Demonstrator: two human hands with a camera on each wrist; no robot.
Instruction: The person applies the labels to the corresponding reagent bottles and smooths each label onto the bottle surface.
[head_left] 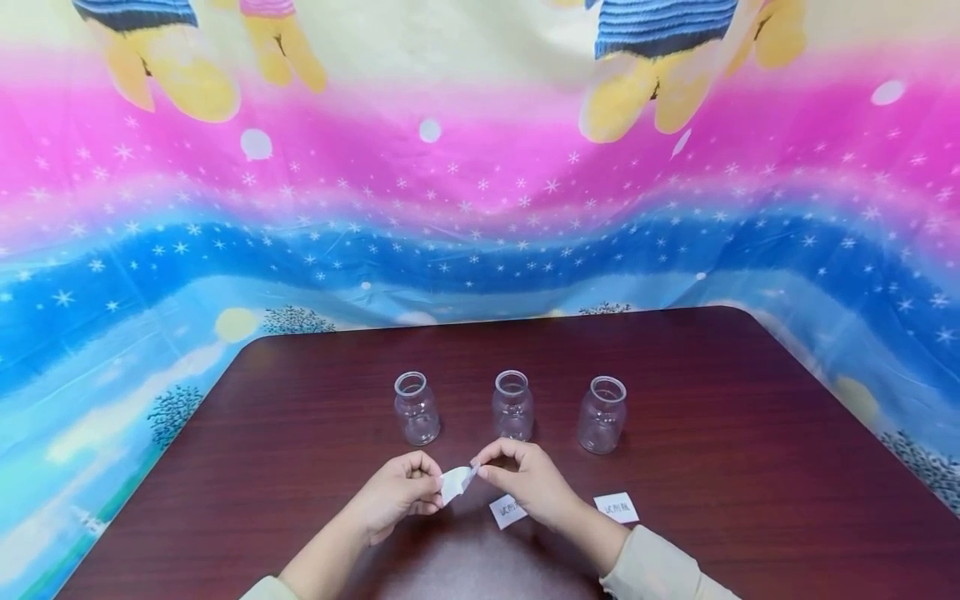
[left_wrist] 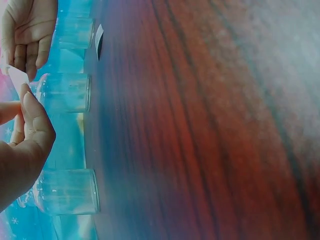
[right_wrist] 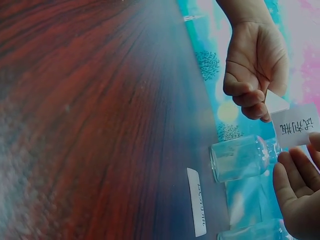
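Observation:
In the head view, my left hand [head_left: 401, 492] pinches a white piece of paper [head_left: 453, 486] between thumb and finger. My right hand [head_left: 528, 479] pinches the raised far corner of that same piece. From the right wrist, a label [right_wrist: 296, 126] printed with Chinese characters shows at the right fingers, overlapping a blank white piece, apparently its backing [right_wrist: 276, 102], at the left fingers. Both hands are held above the table, in front of the left glass jar [head_left: 417, 410] and middle glass jar [head_left: 513, 407]. These jars stand upright and lidless.
A third glass jar [head_left: 602, 415] stands to the right in the same row. Two printed labels lie on the dark red table [head_left: 300, 433]: one label [head_left: 507, 512] partly behind my right hand, another label [head_left: 617, 507] right of that wrist. A colourful curtain [head_left: 480, 183] hangs behind the table.

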